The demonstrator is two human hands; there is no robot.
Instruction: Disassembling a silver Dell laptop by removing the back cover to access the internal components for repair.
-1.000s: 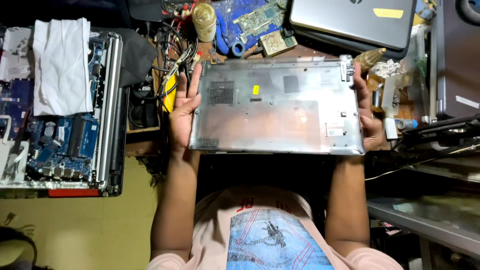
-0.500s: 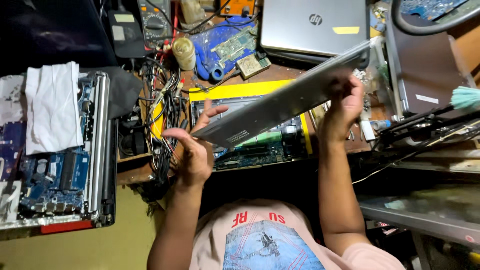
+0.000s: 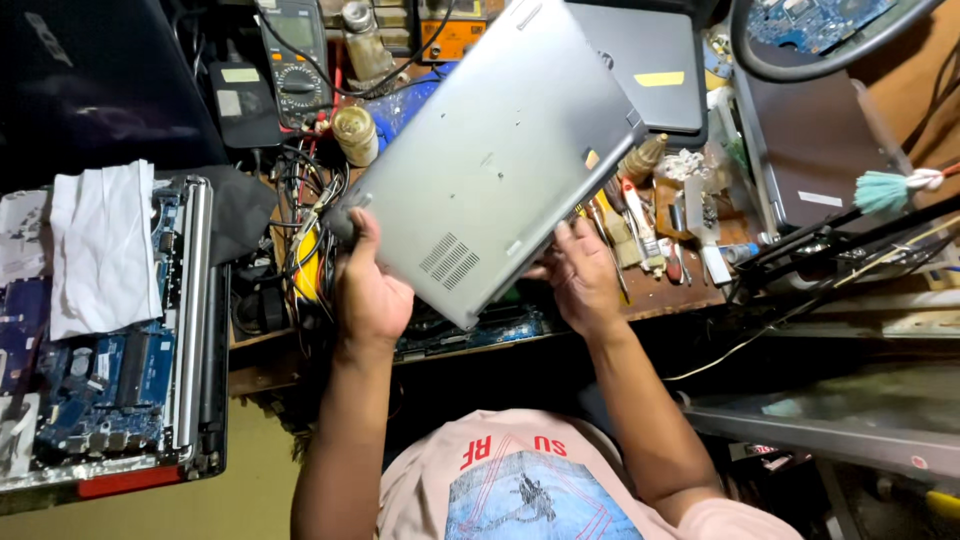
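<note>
I hold a silver laptop bottom cover (image 3: 500, 150) tilted above the workbench, its outer side with a vent grille facing me. My left hand (image 3: 368, 290) grips its lower left corner. My right hand (image 3: 580, 275) supports its lower right edge with the fingers curled under it. Beneath the cover, part of a green circuit board (image 3: 470, 330) shows on the bench.
An opened laptop with a blue board and a white cloth (image 3: 100, 250) lies at the left. A multimeter (image 3: 295, 45), cables and a tape roll (image 3: 355, 130) sit behind. A closed grey laptop (image 3: 655, 70), screwdrivers (image 3: 625, 240) and a brush (image 3: 885, 190) crowd the right.
The cover went from lying flat with its inner side up, to edge-on, to flipped with its outer vented side toward me. Both hands shifted their grip along its edges.
</note>
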